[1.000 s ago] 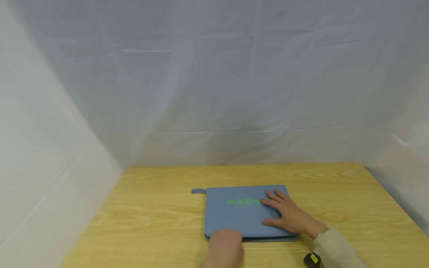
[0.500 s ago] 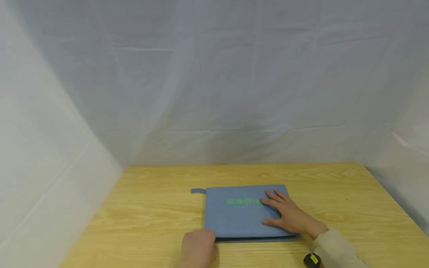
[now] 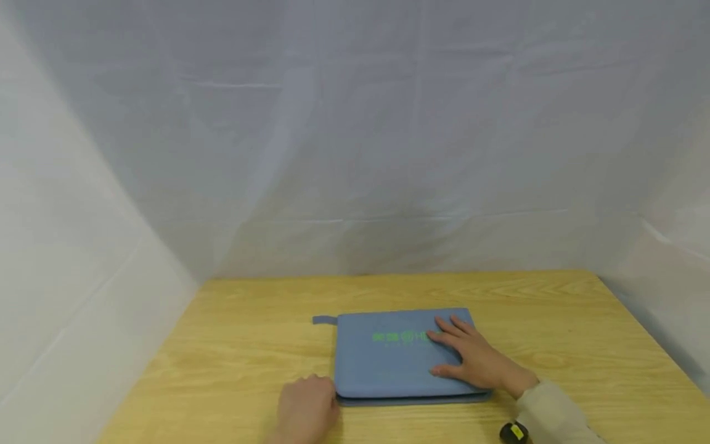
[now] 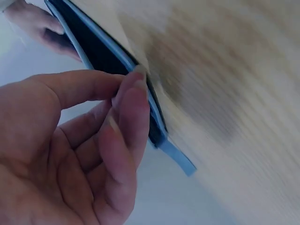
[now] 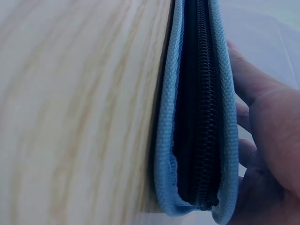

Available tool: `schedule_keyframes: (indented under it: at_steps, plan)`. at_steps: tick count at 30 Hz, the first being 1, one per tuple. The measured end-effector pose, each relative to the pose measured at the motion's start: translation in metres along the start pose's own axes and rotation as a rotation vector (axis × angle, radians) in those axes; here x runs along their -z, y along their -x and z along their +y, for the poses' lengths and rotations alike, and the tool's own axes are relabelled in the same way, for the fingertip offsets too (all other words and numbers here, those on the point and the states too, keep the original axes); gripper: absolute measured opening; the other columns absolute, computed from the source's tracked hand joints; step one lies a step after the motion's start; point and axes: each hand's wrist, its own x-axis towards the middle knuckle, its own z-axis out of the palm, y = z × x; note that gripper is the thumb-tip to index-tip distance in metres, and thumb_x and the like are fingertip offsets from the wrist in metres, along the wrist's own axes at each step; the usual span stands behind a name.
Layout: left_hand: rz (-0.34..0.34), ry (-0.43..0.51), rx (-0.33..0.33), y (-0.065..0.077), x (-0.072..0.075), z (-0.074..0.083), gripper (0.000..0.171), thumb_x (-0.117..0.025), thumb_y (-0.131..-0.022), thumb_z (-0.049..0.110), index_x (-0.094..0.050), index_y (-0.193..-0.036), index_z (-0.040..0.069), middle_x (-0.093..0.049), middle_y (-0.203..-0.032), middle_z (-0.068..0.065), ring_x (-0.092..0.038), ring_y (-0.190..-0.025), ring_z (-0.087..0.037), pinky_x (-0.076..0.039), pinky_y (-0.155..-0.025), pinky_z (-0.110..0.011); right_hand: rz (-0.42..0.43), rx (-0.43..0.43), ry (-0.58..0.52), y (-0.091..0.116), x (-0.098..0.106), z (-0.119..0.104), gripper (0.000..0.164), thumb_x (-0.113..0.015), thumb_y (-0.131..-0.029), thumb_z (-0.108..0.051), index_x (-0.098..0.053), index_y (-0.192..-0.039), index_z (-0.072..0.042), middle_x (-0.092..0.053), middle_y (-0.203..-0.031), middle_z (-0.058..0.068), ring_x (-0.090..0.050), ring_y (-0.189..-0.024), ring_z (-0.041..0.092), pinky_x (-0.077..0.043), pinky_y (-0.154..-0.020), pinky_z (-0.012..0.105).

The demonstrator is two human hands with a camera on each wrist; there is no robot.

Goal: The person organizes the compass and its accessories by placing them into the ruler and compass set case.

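Observation:
A blue zippered document case (image 3: 383,364) with green lettering lies flat on the wooden table. At its front left corner is my left hand (image 3: 307,407). In the left wrist view the thumb and fingers (image 4: 133,110) pinch at the zipper edge; the zipper pull itself is hidden between them. My right hand (image 3: 474,357) rests spread on the right part of the case's top. Black zipper teeth (image 5: 205,93) run between the two blue edges in the right wrist view. A short fabric loop (image 4: 178,158) sticks out at the case's left end.
The pale wood table (image 3: 233,333) carries the case. White sheeting (image 3: 355,142) hangs behind and along both sides. A black device with a yellow label (image 3: 514,432) sits by the right sleeve (image 3: 554,410).
My left hand has slid left along the front edge of the case to its left corner. The right hand stays in place on the cover.

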Motion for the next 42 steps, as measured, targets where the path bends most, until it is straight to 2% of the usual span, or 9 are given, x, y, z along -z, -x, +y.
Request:
schedule_keyframes:
  at_steps: [4, 6, 15, 19, 21, 23, 29, 35, 42]
  plan:
    - [0.035, 0.012, -0.020, -0.004, 0.001, -0.008, 0.031, -0.070, -0.073, 0.015, -0.047, -0.052, 0.015, -0.046, -0.053, 0.001, -0.048, -0.047, -0.017, -0.039, -0.041, -0.036, 0.006, 0.003, 0.011, 0.001, -0.001, -0.001, 0.073, -0.058, -0.087, -0.056, -0.047, -0.141, -0.008, -0.029, -0.150, 0.021, -0.018, -0.136, 0.049, -0.020, -0.102, 0.067]
    - [0.020, 0.023, -0.021, -0.005, 0.001, -0.012, 0.033, -0.070, -0.074, 0.016, -0.045, -0.051, 0.016, -0.045, -0.052, 0.003, -0.047, -0.047, -0.015, -0.038, -0.040, -0.035, 0.006, 0.005, 0.011, 0.000, 0.000, -0.002, 0.072, -0.059, -0.088, -0.055, -0.047, -0.141, -0.008, -0.029, -0.150, 0.021, -0.018, -0.136, 0.049, -0.020, -0.102, 0.067]
    - [0.060, 0.022, -0.051, -0.009, 0.000, -0.024, 0.028, -0.070, -0.074, 0.017, -0.052, -0.053, 0.018, -0.048, -0.053, 0.004, -0.047, -0.046, -0.015, -0.037, -0.039, -0.035, 0.007, 0.001, 0.001, -0.001, 0.000, -0.006, 0.071, -0.060, -0.088, -0.053, -0.048, -0.140, -0.007, -0.029, -0.150, 0.022, -0.017, -0.136, 0.049, -0.019, -0.102, 0.068]
    - [0.105, 0.008, -0.088, -0.015, 0.000, -0.028, 0.029, -0.074, -0.074, 0.017, -0.053, -0.053, 0.017, -0.048, -0.052, 0.004, -0.045, -0.045, -0.013, -0.037, -0.039, -0.033, 0.004, -0.001, -0.007, 0.000, 0.000, -0.007, 0.071, -0.060, -0.087, -0.053, -0.048, -0.141, -0.007, -0.029, -0.150, 0.022, -0.016, -0.136, 0.049, -0.019, -0.102, 0.068]
    - [0.148, -0.013, -0.104, -0.020, 0.000, -0.029, 0.031, -0.075, -0.073, 0.018, -0.052, -0.053, 0.017, -0.048, -0.051, 0.004, -0.045, -0.044, -0.013, -0.036, -0.038, -0.033, 0.007, -0.003, -0.010, 0.000, 0.001, -0.007, 0.071, -0.061, -0.087, -0.053, -0.048, -0.140, -0.007, -0.029, -0.150, 0.022, -0.016, -0.136, 0.049, -0.019, -0.102, 0.068]
    - [0.164, -0.031, -0.103, -0.024, 0.000, -0.031, 0.029, -0.077, -0.073, 0.020, -0.055, -0.055, 0.017, -0.049, -0.052, 0.004, -0.047, -0.044, -0.014, -0.037, -0.038, -0.033, 0.013, 0.003, -0.011, 0.001, 0.001, -0.008, 0.070, -0.061, -0.087, -0.052, -0.048, -0.140, -0.007, -0.029, -0.150, 0.022, -0.017, -0.136, 0.050, -0.019, -0.101, 0.068]
    - [0.103, -0.028, -0.075, -0.036, -0.003, -0.033, 0.023, -0.077, -0.077, 0.024, -0.062, -0.060, 0.017, -0.053, -0.055, 0.004, -0.048, -0.046, -0.013, -0.038, -0.039, -0.032, 0.011, 0.013, -0.016, 0.003, 0.003, -0.010, 0.069, -0.061, -0.088, -0.051, -0.048, -0.140, -0.007, -0.029, -0.149, 0.024, -0.018, -0.135, 0.051, -0.020, -0.100, 0.069]
    - [0.143, 0.000, -0.101, -0.046, -0.006, -0.035, 0.023, -0.077, -0.076, 0.022, -0.061, -0.060, 0.017, -0.052, -0.055, 0.004, -0.049, -0.047, -0.014, -0.039, -0.039, -0.032, 0.010, 0.005, -0.013, 0.006, 0.004, -0.008, 0.069, -0.061, -0.088, -0.050, -0.048, -0.140, -0.007, -0.029, -0.149, 0.024, -0.018, -0.135, 0.051, -0.021, -0.101, 0.068]
    - [0.185, 0.029, -0.097, -0.059, -0.008, -0.035, 0.027, -0.075, -0.078, 0.020, -0.059, -0.058, 0.015, -0.051, -0.053, 0.002, -0.048, -0.045, -0.015, -0.039, -0.038, -0.033, 0.002, -0.007, -0.016, 0.008, 0.003, -0.006, 0.068, -0.061, -0.089, -0.050, -0.048, -0.140, -0.007, -0.028, -0.150, 0.023, -0.017, -0.136, 0.050, -0.020, -0.101, 0.068]
